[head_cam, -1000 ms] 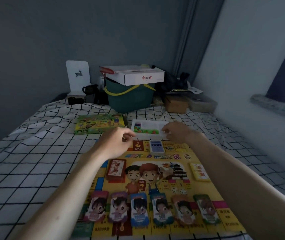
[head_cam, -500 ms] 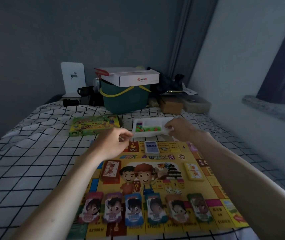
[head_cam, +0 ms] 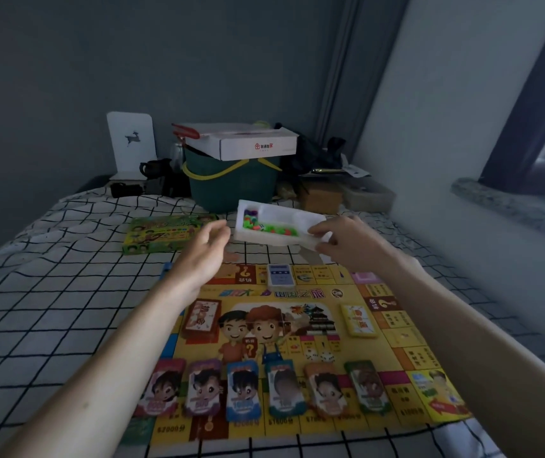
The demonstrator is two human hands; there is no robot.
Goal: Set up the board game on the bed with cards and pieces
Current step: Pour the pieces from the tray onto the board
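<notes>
A yellow game board (head_cam: pixel 297 328) lies on the checked bed. Several character card stacks (head_cam: pixel 241 393) line its near edge. A red deck (head_cam: pixel 201 319), a yellow deck (head_cam: pixel 359 319), a blue-white deck (head_cam: pixel 280 274) and two dice (head_cam: pixel 320 355) also sit on it. My right hand (head_cam: pixel 347 241) pinches the right end of a white tray (head_cam: pixel 292 215) with small coloured pieces, lifted and tilted above the bed. My left hand (head_cam: pixel 203 256) hovers open just left of the tray, fingers relaxed, not touching it.
The green game box lid (head_cam: pixel 165 233) lies on the bed (head_cam: pixel 49 309) beyond the board on the left. At the bed's head stand a green bucket (head_cam: pixel 231 183) topped by a white carton (head_cam: pixel 248 143), a white stand (head_cam: pixel 130 140), brown boxes (head_cam: pixel 320 198). A wall runs along the right.
My right hand has raised the white tray off the bed and tilted it. My left hand has opened and lifted a little beside it.
</notes>
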